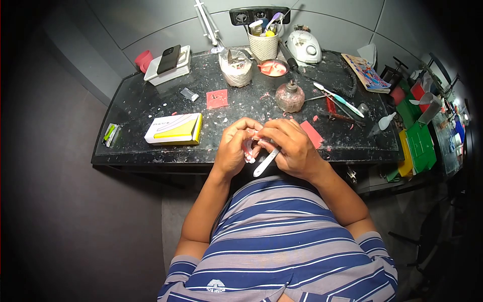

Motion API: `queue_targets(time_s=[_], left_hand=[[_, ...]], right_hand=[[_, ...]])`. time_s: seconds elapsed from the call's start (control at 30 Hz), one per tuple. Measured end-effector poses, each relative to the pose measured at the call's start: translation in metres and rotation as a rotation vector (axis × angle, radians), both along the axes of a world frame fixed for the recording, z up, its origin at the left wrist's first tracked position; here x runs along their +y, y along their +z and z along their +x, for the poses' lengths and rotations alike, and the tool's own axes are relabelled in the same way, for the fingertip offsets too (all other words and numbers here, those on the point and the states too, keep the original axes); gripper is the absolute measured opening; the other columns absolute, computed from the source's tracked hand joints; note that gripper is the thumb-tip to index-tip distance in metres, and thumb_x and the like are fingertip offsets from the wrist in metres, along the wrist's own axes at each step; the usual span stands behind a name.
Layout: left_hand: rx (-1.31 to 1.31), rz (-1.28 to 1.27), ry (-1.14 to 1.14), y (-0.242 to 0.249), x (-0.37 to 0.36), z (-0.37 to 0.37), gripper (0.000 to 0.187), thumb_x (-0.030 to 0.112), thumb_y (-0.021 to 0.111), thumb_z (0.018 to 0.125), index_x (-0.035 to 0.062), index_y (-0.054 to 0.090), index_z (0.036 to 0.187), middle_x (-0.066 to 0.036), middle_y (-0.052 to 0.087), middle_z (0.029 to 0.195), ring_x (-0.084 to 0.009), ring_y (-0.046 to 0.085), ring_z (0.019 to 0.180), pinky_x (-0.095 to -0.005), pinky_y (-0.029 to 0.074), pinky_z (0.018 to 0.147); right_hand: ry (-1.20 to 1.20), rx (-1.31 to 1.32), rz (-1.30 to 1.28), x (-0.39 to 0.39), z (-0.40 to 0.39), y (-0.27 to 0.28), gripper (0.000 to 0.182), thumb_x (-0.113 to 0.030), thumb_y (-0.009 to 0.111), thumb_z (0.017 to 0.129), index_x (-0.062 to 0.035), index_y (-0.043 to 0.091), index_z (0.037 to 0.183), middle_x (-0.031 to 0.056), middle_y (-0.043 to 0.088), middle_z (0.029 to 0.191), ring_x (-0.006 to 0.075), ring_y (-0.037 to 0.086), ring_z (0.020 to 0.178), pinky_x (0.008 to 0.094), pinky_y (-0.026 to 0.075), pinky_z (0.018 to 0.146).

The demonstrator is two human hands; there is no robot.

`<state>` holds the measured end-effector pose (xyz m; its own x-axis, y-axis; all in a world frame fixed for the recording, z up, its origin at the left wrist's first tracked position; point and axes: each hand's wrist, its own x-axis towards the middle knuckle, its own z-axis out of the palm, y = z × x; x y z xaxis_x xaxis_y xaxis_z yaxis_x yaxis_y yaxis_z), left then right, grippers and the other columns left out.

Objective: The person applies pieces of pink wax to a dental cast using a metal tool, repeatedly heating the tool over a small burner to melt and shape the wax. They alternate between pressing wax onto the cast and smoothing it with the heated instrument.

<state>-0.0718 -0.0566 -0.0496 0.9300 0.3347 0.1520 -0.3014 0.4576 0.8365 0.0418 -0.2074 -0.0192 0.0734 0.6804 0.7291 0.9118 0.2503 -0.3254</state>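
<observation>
At the desk's front edge, my left hand is closed round a small pink and white dental piece. My right hand meets it there, fingers wrapped round a tool with a white handle that slants down to the left. The tool's tip is hidden among my fingers at the pink piece. Just right of my right hand lies a pink wax sheet. Beyond my hands stands a glass burner bottle.
On the black desk are a yellow and white box, a small pink square, a plaster-filled bag, a tool cup, a white device, a toothbrush and a magazine. Green bins stand right.
</observation>
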Motion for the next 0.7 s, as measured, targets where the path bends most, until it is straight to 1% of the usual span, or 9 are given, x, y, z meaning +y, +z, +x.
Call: queue_targets(time_s=[0.1, 0.13, 0.2, 0.3, 0.37, 0.53, 0.6, 0.67, 0.7], left_hand=[[0.018, 0.017, 0.018, 0.0006, -0.0004, 0.0003, 0.019, 0.007, 0.046, 0.095, -0.0055, 0.059, 0.101, -0.01, 0.062, 0.08, -0.0118, 0.055, 0.054, -0.0225, 0.043, 0.046], [0.015, 0.014, 0.026, 0.0002, -0.0005, 0.0005, 0.019, 0.009, 0.048, 0.094, -0.0053, 0.059, 0.101, -0.011, 0.061, 0.079, -0.0127, 0.055, 0.055, -0.0228, 0.043, 0.046], [0.014, 0.011, 0.033, 0.0008, -0.0013, 0.0001, 0.019, 0.01, 0.05, 0.094, -0.0051, 0.059, 0.1, -0.011, 0.06, 0.078, -0.0136, 0.055, 0.055, -0.0231, 0.043, 0.047], [0.018, 0.008, 0.055, 0.0033, -0.0021, -0.0006, 0.019, 0.011, 0.05, 0.094, -0.0048, 0.058, 0.099, -0.011, 0.061, 0.077, -0.0139, 0.055, 0.054, -0.0228, 0.042, 0.047], [0.034, 0.07, 0.025, 0.0015, 0.0005, -0.0011, 0.017, 0.009, 0.05, 0.093, -0.0047, 0.058, 0.1, -0.011, 0.061, 0.078, -0.0135, 0.055, 0.054, -0.0226, 0.042, 0.046], [0.015, 0.051, 0.037, -0.0006, 0.0002, 0.0009, 0.016, 0.006, 0.049, 0.092, -0.0047, 0.058, 0.1, -0.01, 0.061, 0.078, -0.0117, 0.056, 0.057, -0.0214, 0.042, 0.045], [-0.001, 0.049, 0.052, 0.0004, -0.0022, 0.0016, 0.016, 0.005, 0.049, 0.091, -0.0047, 0.057, 0.1, -0.01, 0.061, 0.079, -0.0109, 0.056, 0.058, -0.021, 0.043, 0.045], [-0.014, 0.009, 0.09, 0.0038, -0.0053, 0.0013, 0.018, 0.001, 0.045, 0.089, -0.003, 0.06, 0.098, -0.006, 0.062, 0.076, -0.0067, 0.053, 0.055, -0.0187, 0.04, 0.044], [-0.014, 0.009, 0.088, 0.0041, -0.0059, 0.001, 0.018, 0.001, 0.045, 0.089, -0.003, 0.06, 0.098, -0.006, 0.062, 0.076, -0.0067, 0.053, 0.055, -0.0187, 0.04, 0.044]], right_hand=[[0.002, -0.059, -0.033, -0.0013, 0.0016, 0.0026, 0.037, 0.001, 0.068, 0.079, -0.002, 0.063, 0.116, 0.0118, 0.062, 0.105, 0.0291, 0.06, 0.09, 0.0389, 0.043, 0.078], [0.002, -0.059, -0.033, -0.0015, 0.0017, 0.0033, 0.037, 0.001, 0.068, 0.079, -0.002, 0.063, 0.116, 0.0118, 0.062, 0.105, 0.0291, 0.06, 0.09, 0.0389, 0.043, 0.078], [-0.007, -0.072, -0.068, -0.002, 0.0017, 0.0041, 0.043, 0.004, 0.067, 0.073, -0.002, 0.064, 0.115, 0.0119, 0.061, 0.105, 0.0288, 0.059, 0.091, 0.0392, 0.043, 0.077], [-0.007, -0.107, -0.052, -0.0012, 0.0031, 0.0012, 0.046, 0.006, 0.065, 0.069, -0.0019, 0.064, 0.114, 0.0117, 0.061, 0.106, 0.0287, 0.059, 0.091, 0.0389, 0.043, 0.077], [-0.009, -0.109, -0.05, -0.0017, 0.0024, 0.0019, 0.046, 0.006, 0.065, 0.069, -0.0021, 0.064, 0.114, 0.0114, 0.061, 0.105, 0.0285, 0.059, 0.09, 0.0389, 0.042, 0.076], [0.0, -0.114, -0.044, -0.0031, 0.0002, 0.0028, 0.046, 0.006, 0.065, 0.07, -0.0025, 0.064, 0.115, 0.0108, 0.062, 0.106, 0.028, 0.059, 0.089, 0.039, 0.042, 0.075], [0.003, -0.104, -0.02, -0.0036, -0.0018, 0.0055, 0.033, 0.001, 0.07, 0.08, -0.004, 0.067, 0.112, 0.0104, 0.064, 0.104, 0.0279, 0.06, 0.082, 0.038, 0.044, 0.073], [0.0, -0.109, -0.022, -0.0041, -0.0026, 0.0064, 0.033, 0.0, 0.071, 0.08, -0.004, 0.067, 0.113, 0.0102, 0.064, 0.105, 0.0275, 0.06, 0.082, 0.0374, 0.044, 0.073], [-0.001, -0.114, -0.025, -0.0043, -0.0027, 0.0068, 0.034, -0.001, 0.072, 0.08, -0.004, 0.067, 0.114, 0.01, 0.065, 0.105, 0.0271, 0.06, 0.082, 0.0368, 0.044, 0.073]])
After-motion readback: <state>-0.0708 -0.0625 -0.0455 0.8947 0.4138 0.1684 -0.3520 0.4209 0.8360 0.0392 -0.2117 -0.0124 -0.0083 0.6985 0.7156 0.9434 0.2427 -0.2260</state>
